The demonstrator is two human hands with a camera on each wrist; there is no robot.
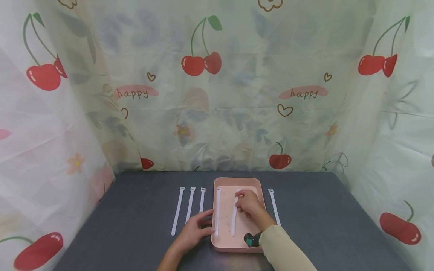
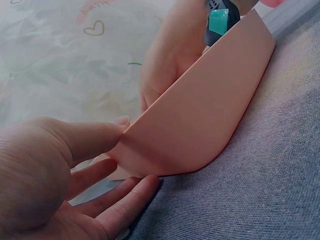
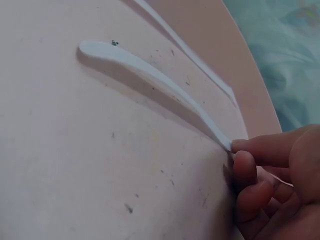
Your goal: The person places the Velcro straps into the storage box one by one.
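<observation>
A shallow pink tray stands upright on the dark table. At the tray's left side my left hand has its thumb against the rim and its fingers spread along the outer wall. Over the tray floor, my right hand pinches a white strap close to its slotted buckle end. This strap bows up a little in the right wrist view, its rounded tail near the tray floor. A second white strap lies inside along the left wall. The pinched buckle end is largely hidden by fingers.
Three more white straps lie left of the tray, the outermost strap fully visible, the nearest partly behind my left hand. One strap lies right of the tray. A patterned curtain encloses the table at the back and sides.
</observation>
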